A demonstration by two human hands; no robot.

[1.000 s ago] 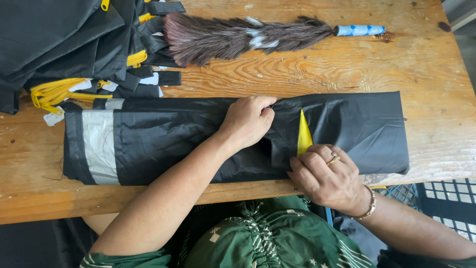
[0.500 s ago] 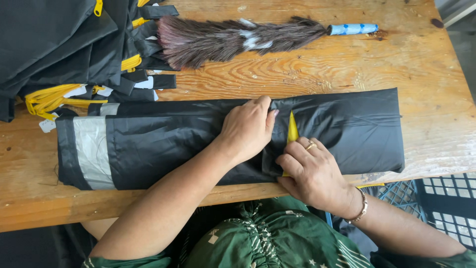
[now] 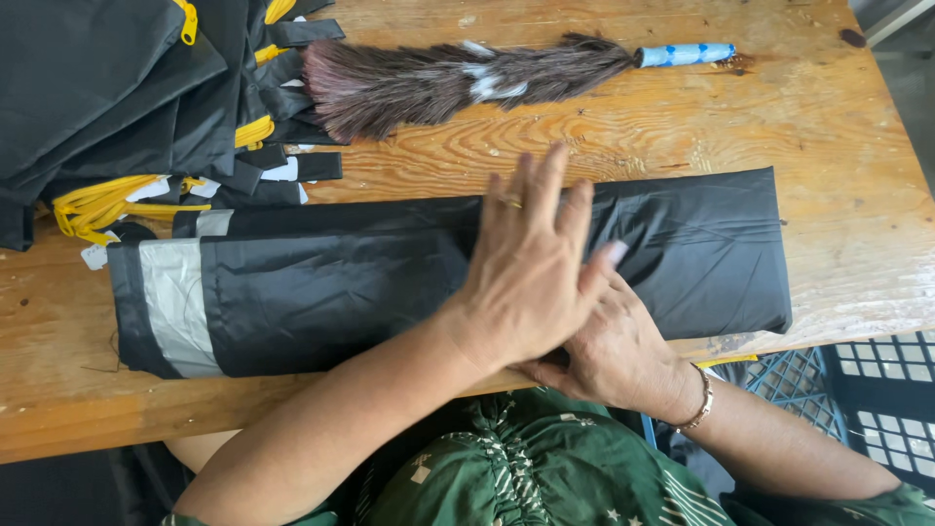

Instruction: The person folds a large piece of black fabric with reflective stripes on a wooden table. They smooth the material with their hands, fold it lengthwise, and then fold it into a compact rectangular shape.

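The left hand [image 3: 531, 268] lies spread wide, fingers straight and slightly fanned, palm down over the middle of a long folded black fabric piece [image 3: 390, 282]. A ring sits on one of its fingers. It grips nothing; the palm and fingers are flat, though the picture does not show for certain whether every finger presses the cloth or hovers just above it.

The right hand [image 3: 623, 346] sits just under and behind the left, partly covered by it, at the near edge of the same fabric. Its fingers are loosely extended rather than curled, one fingertip [image 3: 612, 255] showing past the left hand's edge against the black cloth. How much it pinches of the fabric cannot be told, since the left hand hides it. A bracelet [image 3: 699, 404] circles its wrist.

The fabric piece stretches across the wooden counter [image 3: 799, 107] to both sides of the hands, with a grey reflective band [image 3: 175, 307] far out beyond the left hand. Beyond the fingertips lies a feather duster [image 3: 458, 83] with a blue handle. Farther off past the left hand is a heap of black bags with yellow straps [image 3: 117, 107].
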